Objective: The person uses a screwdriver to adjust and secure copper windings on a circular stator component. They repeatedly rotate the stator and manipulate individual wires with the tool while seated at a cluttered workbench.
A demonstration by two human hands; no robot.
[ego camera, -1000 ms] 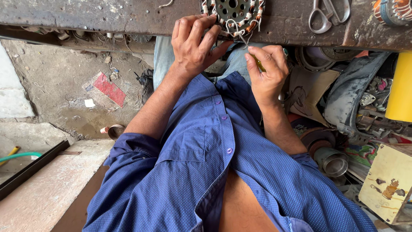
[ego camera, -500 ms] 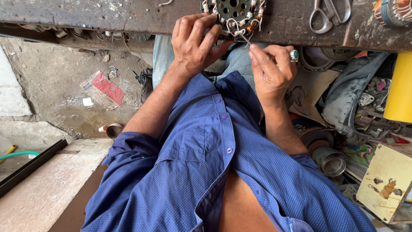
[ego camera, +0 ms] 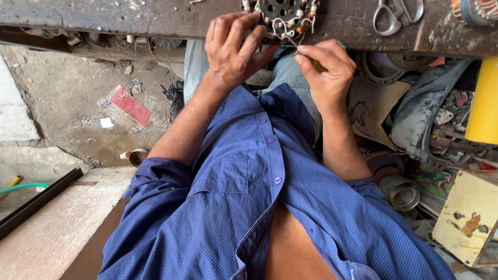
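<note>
I look down over a blue shirt (ego camera: pixel 249 207) at a dark, stained worktop (ego camera: pixel 155 18) running along the 12 o'clock edge. On it, at about 12 o'clock, lies a round motor stator (ego camera: pixel 282 13) with copper windings and loose wire ends. My left hand (ego camera: pixel 231 52) rests against its near rim, fingers (ego camera: pixel 244 31) spread and curled over it, which looks like a way to hold it from turning; they press on it rather than close around it. My right hand (ego camera: pixel 327 70), just at 1 o'clock of the left, has thumb and forefinger pinched shut on a thin tool with a greenish handle (ego camera: pixel 317 65), its tip aimed at the wire ends at the stator's lower edge. The pinch near the tip suits fine work.

Further along the worktop at 1 o'clock lie metal scissors (ego camera: pixel 397 13); at 2 o'clock another wound coil (ego camera: pixel 474 10) shows at the corner. Below, at 3 o'clock, stand a yellow cylinder (ego camera: pixel 482 103) and a heap of metal scrap and tins (ego camera: pixel 404 194). At 9 o'clock the dirt floor (ego camera: pixel 67 93) holds a red scrap (ego camera: pixel 129 106) and a green hose (ego camera: pixel 23 187). Nothing lies between my hands and the stator.
</note>
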